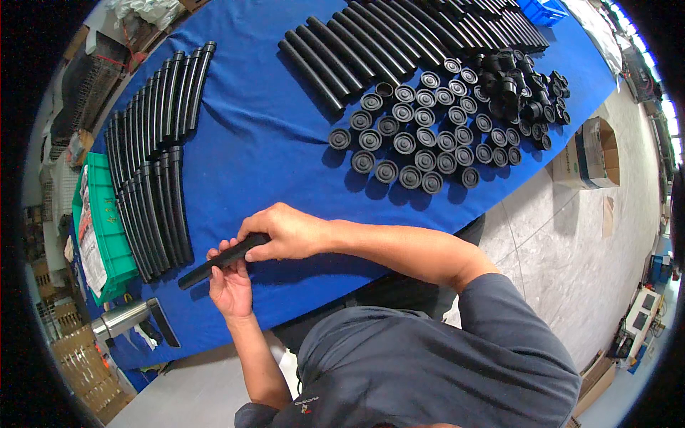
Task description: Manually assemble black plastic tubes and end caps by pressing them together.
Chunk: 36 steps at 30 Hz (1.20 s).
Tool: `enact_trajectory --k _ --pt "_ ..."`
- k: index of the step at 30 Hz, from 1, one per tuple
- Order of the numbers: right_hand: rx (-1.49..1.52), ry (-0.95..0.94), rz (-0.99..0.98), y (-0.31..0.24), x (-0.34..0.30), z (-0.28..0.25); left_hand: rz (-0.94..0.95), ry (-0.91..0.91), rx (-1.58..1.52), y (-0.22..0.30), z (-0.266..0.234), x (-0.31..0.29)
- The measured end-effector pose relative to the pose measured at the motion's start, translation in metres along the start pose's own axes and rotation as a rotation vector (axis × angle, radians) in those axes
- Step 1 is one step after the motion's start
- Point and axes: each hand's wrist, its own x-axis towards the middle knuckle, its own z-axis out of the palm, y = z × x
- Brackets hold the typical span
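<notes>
Both my hands are closed on one black tube (pixel 202 273), held slantwise above the blue cloth near its front edge. My left hand (pixel 232 289) supports the tube from below around its middle, palm up, with fingers wrapped over it. My right hand (pixel 289 232) grips the tube's upper right end. Whether a cap sits on that end is hidden by the fingers. Left of my hands lie two rows of black tubes with wider ends (pixel 153 207). Toward the right, several round black caps (pixel 404 143) stand in a loose group on the cloth.
Plain black tubes (pixel 314 68) lie side by side at the back, beside a heap of black fittings (pixel 510 82). A green crate (pixel 114 235) stands at the left, near a metal cylinder (pixel 128 319). A blue bin (pixel 544 13) is far right; a cardboard box (pixel 589 157) sits on the floor.
</notes>
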Motion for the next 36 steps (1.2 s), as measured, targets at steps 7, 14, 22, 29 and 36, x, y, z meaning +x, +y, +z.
enact_trajectory --k 7,14,22,29,36 --pt "-0.324 0.159 -0.354 0.011 -0.006 0.018 0.003 0.045 -0.076 0.002 -0.005 -0.002" --pt "-0.151 0.122 -0.226 0.016 -0.005 0.018 -0.011 0.067 0.009 0.000 0.000 0.000" --pt "0.004 0.016 -0.078 0.011 -0.003 0.010 -0.011 0.055 0.006 0.000 0.001 -0.001" --pt "-0.365 0.194 -0.402 0.015 -0.005 0.021 -0.021 -0.001 -0.083 0.000 0.001 -0.001" --pt "-0.082 0.196 -0.267 0.014 -0.003 0.014 0.003 0.007 -0.020 0.001 -0.001 0.000"
